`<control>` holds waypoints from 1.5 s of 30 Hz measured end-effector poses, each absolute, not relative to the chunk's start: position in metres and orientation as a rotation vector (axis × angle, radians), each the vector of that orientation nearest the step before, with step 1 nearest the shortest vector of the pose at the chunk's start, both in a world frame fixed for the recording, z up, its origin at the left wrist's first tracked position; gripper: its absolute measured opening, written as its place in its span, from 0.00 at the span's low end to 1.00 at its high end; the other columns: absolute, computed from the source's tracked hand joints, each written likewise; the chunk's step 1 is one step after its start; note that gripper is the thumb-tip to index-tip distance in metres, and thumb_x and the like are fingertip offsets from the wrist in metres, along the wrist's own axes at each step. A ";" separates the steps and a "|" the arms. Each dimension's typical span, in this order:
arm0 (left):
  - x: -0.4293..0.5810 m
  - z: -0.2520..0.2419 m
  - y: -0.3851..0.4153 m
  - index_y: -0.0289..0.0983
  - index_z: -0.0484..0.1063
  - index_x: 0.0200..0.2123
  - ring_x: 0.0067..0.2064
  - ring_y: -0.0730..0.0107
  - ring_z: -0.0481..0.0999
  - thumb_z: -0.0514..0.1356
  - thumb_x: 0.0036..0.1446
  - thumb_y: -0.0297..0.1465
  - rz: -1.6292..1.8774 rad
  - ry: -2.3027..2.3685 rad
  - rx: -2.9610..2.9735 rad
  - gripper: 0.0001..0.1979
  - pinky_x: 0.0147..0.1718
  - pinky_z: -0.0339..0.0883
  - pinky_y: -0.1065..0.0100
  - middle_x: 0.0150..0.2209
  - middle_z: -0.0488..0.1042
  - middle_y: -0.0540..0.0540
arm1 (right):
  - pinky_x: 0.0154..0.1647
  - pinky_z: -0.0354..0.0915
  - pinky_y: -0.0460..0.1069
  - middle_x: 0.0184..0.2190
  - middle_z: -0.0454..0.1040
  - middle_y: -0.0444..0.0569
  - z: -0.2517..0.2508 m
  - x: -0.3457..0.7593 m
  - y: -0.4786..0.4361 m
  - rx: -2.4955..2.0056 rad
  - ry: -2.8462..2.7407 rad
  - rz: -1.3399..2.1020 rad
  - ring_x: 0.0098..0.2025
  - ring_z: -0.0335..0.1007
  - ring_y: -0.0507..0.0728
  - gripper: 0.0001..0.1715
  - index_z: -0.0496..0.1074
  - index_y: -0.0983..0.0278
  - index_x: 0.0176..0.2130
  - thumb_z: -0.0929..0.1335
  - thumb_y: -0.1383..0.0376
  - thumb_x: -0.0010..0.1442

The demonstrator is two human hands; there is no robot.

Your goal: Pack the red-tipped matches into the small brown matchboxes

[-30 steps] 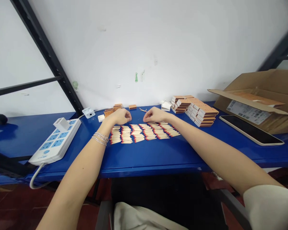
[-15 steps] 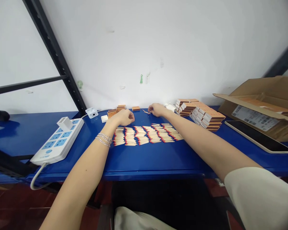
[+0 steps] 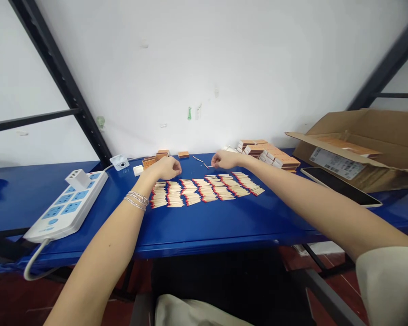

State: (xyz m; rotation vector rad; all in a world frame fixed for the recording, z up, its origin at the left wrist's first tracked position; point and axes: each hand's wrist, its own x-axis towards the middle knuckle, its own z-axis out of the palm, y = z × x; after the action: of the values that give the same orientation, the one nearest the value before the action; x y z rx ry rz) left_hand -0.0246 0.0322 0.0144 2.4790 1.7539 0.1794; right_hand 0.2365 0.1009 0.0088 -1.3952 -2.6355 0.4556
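Hovering right hand [image 3: 227,159], seemingly near matchstick [image 3: 208,165]

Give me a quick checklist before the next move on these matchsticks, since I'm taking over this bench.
1. Left hand free: cannot tell, its fingers curl down just behind the rows and hide anything they might hold.
2. Right hand free: cannot tell, its fingertips are bunched and too small to read.
3. Matchstick rows lying orderly on the blue table: ok, overlapping side by side.
4. No strays beyond the rows: not ok, loose matchsticks lie apart, near the right hand.
5. Matchbox stacks apart from the rows: ok, they sit further back to the right.
6. Power strip apart from the rows: ok, it lies off to the left.
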 end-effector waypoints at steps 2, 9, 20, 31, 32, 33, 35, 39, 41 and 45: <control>-0.024 0.014 0.032 0.35 0.80 0.38 0.40 0.63 0.78 0.58 0.51 0.32 0.178 1.755 2.477 0.14 0.38 0.66 0.68 0.39 0.81 0.42 | 0.33 0.64 0.44 0.33 0.81 0.49 0.009 0.236 0.096 -1.356 -2.590 0.559 0.34 0.73 0.53 0.12 0.79 0.67 0.34 0.67 0.74 0.51; -0.023 0.015 0.031 0.35 0.80 0.39 0.41 0.63 0.78 0.57 0.52 0.32 0.153 1.752 2.470 0.15 0.39 0.66 0.68 0.40 0.81 0.42 | 0.35 0.65 0.44 0.30 0.81 0.46 0.001 0.234 0.092 -1.300 -2.644 0.608 0.32 0.74 0.53 0.08 0.80 0.65 0.33 0.70 0.69 0.51; -0.025 0.014 0.032 0.36 0.81 0.38 0.40 0.63 0.77 0.59 0.50 0.33 0.189 1.742 2.476 0.14 0.38 0.66 0.68 0.38 0.81 0.43 | 0.40 0.67 0.44 0.38 0.82 0.52 -0.012 0.209 0.120 -1.593 -2.440 0.228 0.39 0.76 0.55 0.15 0.80 0.67 0.42 0.72 0.67 0.53; -0.022 0.016 0.030 0.36 0.80 0.37 0.41 0.62 0.77 0.60 0.51 0.32 0.173 1.758 2.447 0.13 0.40 0.67 0.67 0.39 0.81 0.42 | 0.29 0.66 0.47 0.27 0.79 0.54 0.004 0.245 0.092 -1.723 -2.425 0.307 0.32 0.75 0.58 0.04 0.79 0.69 0.25 0.72 0.69 0.48; -0.023 0.015 0.031 0.36 0.80 0.37 0.41 0.62 0.77 0.60 0.50 0.32 0.172 1.760 2.452 0.13 0.40 0.67 0.67 0.39 0.81 0.42 | 0.29 0.66 0.46 0.27 0.80 0.53 0.004 0.249 0.091 -1.697 -2.422 0.353 0.32 0.75 0.57 0.03 0.80 0.68 0.26 0.72 0.71 0.47; -0.023 0.015 0.032 0.36 0.80 0.37 0.41 0.62 0.77 0.60 0.50 0.32 0.170 1.763 2.461 0.13 0.40 0.67 0.68 0.39 0.82 0.42 | 0.29 0.66 0.45 0.28 0.80 0.52 0.003 0.253 0.090 -1.673 -2.417 0.388 0.32 0.75 0.57 0.04 0.80 0.68 0.27 0.72 0.72 0.46; -0.024 0.014 0.033 0.36 0.80 0.37 0.41 0.62 0.77 0.60 0.50 0.32 0.163 1.765 2.477 0.12 0.40 0.66 0.68 0.39 0.82 0.43 | 0.29 0.67 0.44 0.28 0.80 0.49 0.001 0.260 0.089 -1.644 -2.414 0.399 0.32 0.75 0.55 0.06 0.80 0.66 0.27 0.72 0.73 0.46; -0.022 0.015 0.032 0.36 0.80 0.37 0.42 0.61 0.77 0.59 0.51 0.32 0.151 1.781 2.466 0.12 0.40 0.66 0.67 0.40 0.81 0.42 | 0.30 0.68 0.44 0.25 0.79 0.47 -0.002 0.270 0.090 -1.609 -2.467 0.414 0.30 0.74 0.54 0.04 0.81 0.64 0.27 0.73 0.71 0.47; -0.022 0.015 0.032 0.36 0.80 0.37 0.42 0.61 0.77 0.59 0.51 0.32 0.149 1.788 2.460 0.13 0.40 0.66 0.67 0.40 0.81 0.41 | 0.31 0.68 0.45 0.26 0.79 0.48 -0.001 0.269 0.094 -1.584 -2.453 0.464 0.32 0.74 0.55 0.04 0.81 0.65 0.28 0.73 0.70 0.48; -0.023 0.014 0.034 0.36 0.80 0.37 0.41 0.61 0.77 0.59 0.51 0.33 0.145 1.788 2.468 0.13 0.41 0.66 0.66 0.39 0.81 0.41 | 0.36 0.68 0.45 0.31 0.81 0.50 0.001 0.244 0.112 -1.538 -2.371 0.384 0.35 0.76 0.56 0.09 0.82 0.66 0.35 0.73 0.67 0.51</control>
State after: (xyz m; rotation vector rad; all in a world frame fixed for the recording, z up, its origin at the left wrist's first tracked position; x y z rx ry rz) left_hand -0.0232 0.0337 0.0144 2.4682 1.7882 0.1449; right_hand 0.2443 0.1118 0.0006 -1.5383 -2.3713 0.3836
